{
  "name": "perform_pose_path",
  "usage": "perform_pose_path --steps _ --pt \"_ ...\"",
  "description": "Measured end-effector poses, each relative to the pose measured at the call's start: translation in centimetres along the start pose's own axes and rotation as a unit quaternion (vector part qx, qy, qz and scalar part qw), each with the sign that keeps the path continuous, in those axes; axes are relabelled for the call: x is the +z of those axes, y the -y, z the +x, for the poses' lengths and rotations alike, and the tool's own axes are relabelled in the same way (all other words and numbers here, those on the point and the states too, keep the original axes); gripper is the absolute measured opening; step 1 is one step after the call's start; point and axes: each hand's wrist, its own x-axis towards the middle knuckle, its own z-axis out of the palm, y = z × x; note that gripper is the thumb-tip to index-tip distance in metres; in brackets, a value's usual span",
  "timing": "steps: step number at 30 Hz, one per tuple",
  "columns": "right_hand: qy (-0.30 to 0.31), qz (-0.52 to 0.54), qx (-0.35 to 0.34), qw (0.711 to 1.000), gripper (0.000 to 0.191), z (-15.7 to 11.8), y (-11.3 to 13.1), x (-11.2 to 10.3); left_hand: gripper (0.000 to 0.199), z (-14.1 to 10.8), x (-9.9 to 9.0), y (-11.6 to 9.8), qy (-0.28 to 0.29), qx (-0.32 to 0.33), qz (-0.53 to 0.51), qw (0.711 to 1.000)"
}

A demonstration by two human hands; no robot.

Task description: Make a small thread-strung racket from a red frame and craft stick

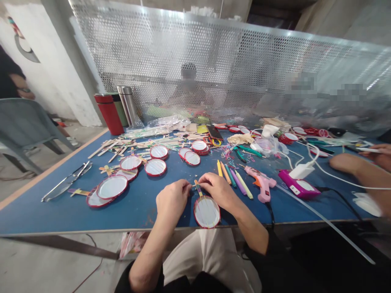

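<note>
A round, red-rimmed disc with a whitish face (207, 212) lies at the table's front edge, and its striped wooden stick handle (199, 191) points away from me. My left hand (172, 199) is closed in a pinch just left of the handle's far end. From the other side, my right hand (217, 189) pinches close against the same end, its wrist resting by the disc. Something small and thin lies between the two sets of fingertips, mostly hidden by them. Coloured glue sticks (235, 179) and a pink hot glue gun (259, 183) lie right of my right hand.
More red-rimmed discs (112, 187) and loose wooden sticks (146, 142) spread left and behind. Scissors-like metal tongs (69, 182) lie far left. A purple power strip (297, 185) with cables and a long clear rod (330, 224) are right, near another person's arm (360, 171). Bottles (109, 114) stand behind.
</note>
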Motion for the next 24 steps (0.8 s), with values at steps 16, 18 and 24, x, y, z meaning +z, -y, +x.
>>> perform_pose_path --steps 16,18,24 --pt "-0.023 -0.036 0.016 0.999 0.015 0.2 -1.0 0.2 0.027 0.5 -0.2 -0.3 0.024 0.001 0.000 1.000" --pt "-0.029 -0.041 0.017 0.999 0.015 0.2 -1.1 0.3 0.027 0.6 -0.3 -0.3 0.026 0.002 -0.001 1.000" --pt "-0.040 -0.052 0.024 0.998 0.015 0.0 -1.1 0.3 0.029 0.1 0.1 0.6 -0.010 0.022 -0.088 0.996"
